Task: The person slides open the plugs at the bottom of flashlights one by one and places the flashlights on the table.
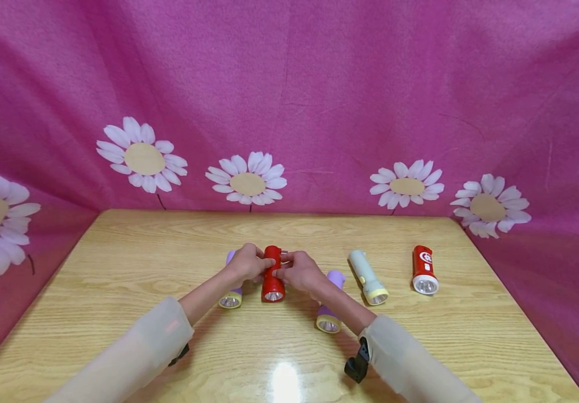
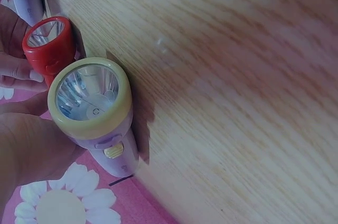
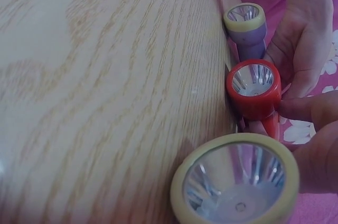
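A red flashlight (image 1: 273, 282) lies on the table between my two hands, its lens toward me. My left hand (image 1: 246, 263) holds it from the left, with fingertips on the body. From the other side my right hand (image 1: 299, 271) grips it, thumb near the front and fingers toward the tail. Just left of it, a purple flashlight with a yellow rim (image 2: 91, 102) lies partly behind my left hand. Another purple flashlight (image 1: 329, 320) lies under my right forearm, which hides its middle. In the right wrist view the red flashlight (image 3: 254, 89) appears between both hands.
To the right lie a pale green flashlight (image 1: 367, 277) and a second red flashlight with a white head (image 1: 425, 271). The wooden table (image 1: 168, 235) ends at a pink cloth (image 1: 319, 112) printed with white daisies, at the back and both sides.
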A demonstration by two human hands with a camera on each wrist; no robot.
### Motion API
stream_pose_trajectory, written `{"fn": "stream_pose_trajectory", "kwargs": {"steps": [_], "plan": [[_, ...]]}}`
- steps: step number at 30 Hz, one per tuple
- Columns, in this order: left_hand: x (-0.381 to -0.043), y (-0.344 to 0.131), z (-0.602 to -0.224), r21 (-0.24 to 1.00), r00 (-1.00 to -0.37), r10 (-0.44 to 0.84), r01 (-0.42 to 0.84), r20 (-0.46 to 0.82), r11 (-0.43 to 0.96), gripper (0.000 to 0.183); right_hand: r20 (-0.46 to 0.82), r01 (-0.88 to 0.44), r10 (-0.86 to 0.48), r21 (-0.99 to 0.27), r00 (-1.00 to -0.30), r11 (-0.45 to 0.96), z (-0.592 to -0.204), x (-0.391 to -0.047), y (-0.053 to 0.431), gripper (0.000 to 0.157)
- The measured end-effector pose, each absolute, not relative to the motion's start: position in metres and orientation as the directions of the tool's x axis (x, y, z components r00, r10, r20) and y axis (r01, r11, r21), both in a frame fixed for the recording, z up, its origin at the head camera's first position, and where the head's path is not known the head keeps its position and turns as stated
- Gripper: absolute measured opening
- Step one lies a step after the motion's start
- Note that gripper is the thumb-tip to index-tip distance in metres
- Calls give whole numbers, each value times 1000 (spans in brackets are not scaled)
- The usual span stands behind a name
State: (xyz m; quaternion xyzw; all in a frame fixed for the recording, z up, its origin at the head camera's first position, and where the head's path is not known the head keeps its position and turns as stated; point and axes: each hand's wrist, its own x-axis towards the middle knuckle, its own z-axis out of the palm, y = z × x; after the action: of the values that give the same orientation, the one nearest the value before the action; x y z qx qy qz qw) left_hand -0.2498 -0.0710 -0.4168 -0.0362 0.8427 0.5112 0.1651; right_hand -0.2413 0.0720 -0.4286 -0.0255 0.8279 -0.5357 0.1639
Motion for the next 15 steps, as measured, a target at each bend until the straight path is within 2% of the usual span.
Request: {"fn": "stream_pose_trajectory", "kwargs": {"steps": [15], "plan": [[-251, -71, -417, 829, -947, 100, -215, -307, 516, 28, -266, 152, -209, -884, -941, 442, -429, -242, 72, 38]]}}
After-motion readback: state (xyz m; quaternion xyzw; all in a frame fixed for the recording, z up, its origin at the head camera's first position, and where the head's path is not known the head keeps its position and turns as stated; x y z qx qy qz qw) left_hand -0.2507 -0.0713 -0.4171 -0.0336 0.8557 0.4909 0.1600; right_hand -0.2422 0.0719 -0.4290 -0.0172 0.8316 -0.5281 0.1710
